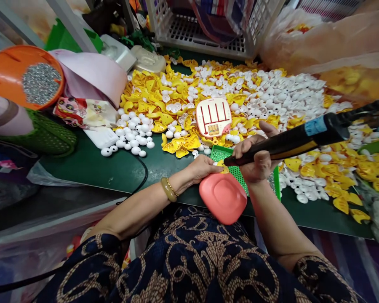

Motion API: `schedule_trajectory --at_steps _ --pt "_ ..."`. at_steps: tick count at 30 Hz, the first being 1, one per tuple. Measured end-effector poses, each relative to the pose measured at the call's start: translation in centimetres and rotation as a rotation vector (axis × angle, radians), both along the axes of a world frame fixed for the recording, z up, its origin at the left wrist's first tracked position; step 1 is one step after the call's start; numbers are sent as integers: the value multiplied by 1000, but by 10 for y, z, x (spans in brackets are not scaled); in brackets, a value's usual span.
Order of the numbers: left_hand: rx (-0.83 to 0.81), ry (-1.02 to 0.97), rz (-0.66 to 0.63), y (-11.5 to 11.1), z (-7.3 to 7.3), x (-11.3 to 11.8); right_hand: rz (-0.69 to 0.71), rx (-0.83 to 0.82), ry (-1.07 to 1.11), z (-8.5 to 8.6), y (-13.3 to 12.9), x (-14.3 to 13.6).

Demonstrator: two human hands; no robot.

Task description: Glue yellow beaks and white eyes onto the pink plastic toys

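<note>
The left hand (202, 168) pinches a small yellow piece (223, 169) with the fingertips, probably to keep it steady under the tool tip. The right hand (254, 168) is closed around a black power screwdriver (281, 145), which lies almost flat; this seems to bring the tip to the piece from the side. Just below the piece, between the two wrists, is a coral plate (222, 195). Its lower part reaches past the front edge of the surface (91, 162) in this view. A green basket (219, 152) sits behind it, partly under the right hand, so its rim may limit this hand. Beyond the hands, loose yellow shells (150, 90) and white balls (134, 130) leave little room. More room is beside the left forearm, although a black cable (147, 171) crosses there.
</note>
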State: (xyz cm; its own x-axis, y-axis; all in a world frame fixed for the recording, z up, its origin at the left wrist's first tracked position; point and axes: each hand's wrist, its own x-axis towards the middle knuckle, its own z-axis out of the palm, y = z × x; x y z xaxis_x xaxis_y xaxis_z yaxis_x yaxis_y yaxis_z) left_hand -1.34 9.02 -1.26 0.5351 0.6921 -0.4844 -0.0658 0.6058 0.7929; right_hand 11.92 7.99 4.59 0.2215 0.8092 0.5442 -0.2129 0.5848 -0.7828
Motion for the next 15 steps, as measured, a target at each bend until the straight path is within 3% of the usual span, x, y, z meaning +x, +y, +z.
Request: schedule_trajectory --at_steps 5,9,12,15 --pt "-10 66 -6 1 7 2 28 26 -56 -4 -3 -1" --pt "-37 130 13 0 15 5 18 45 -90 7 -4 5" --pt "-55 142 56 -3 25 -7 -212 122 -6 15 8 32" --pt "14 143 138 -14 45 -50 -383 -10 -13 13 26 71"
